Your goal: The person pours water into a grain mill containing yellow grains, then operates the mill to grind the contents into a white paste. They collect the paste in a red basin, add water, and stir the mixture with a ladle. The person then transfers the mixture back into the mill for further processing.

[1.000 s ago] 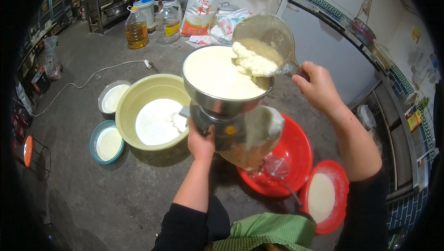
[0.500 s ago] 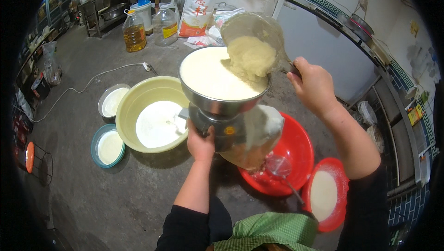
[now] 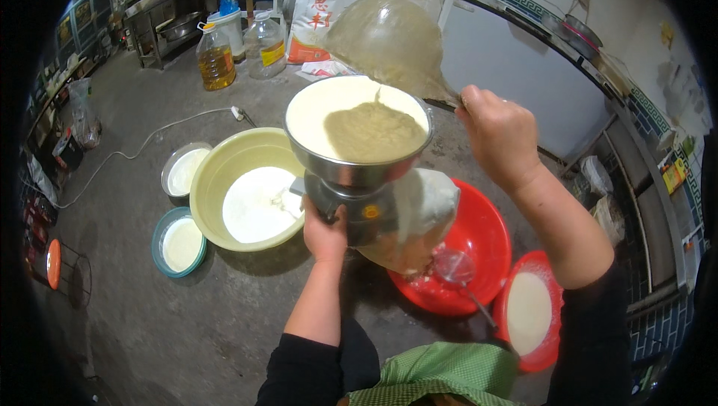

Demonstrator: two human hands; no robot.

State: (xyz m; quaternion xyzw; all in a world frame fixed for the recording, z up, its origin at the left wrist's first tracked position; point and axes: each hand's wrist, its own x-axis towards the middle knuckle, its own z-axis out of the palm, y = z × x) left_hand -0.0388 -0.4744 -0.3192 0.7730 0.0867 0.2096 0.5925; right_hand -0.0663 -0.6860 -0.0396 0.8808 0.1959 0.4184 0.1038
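Note:
In front of me stands a grinder point(image 3: 366, 219) with a wide metal hopper point(image 3: 363, 169). Pale cream liquid fills the hopper, with a beige, thicker mass point(image 3: 378, 130) lying on its right part. My left hand point(image 3: 324, 235) grips the grinder's body below the hopper, fingers partly hidden. Beyond the hopper's back rim, a large scoop point(image 3: 389, 39) is tipped with its rounded underside up; it is blurred. My right hand point(image 3: 499, 133) is closed round its handle. The grinder's grey spout point(image 3: 298, 186) points into a yellow-green basin point(image 3: 206, 189) holding white liquid.
A red basin point(image 3: 490, 256) with a strainer point(image 3: 455, 265) stands under the grinder's right side, beside a smaller red basin point(image 3: 550, 357). A teal bowl point(image 3: 158, 245) and another bowl sit left. Oil jugs point(image 3: 217, 62) and a white sack point(image 3: 318, 13) stand behind; a cord point(image 3: 142, 153) crosses the floor.
The scoop has risen and tipped right over, and its beige contents now lie in the hopper. My right hand has turned with it; my left hand stays on the grinder.

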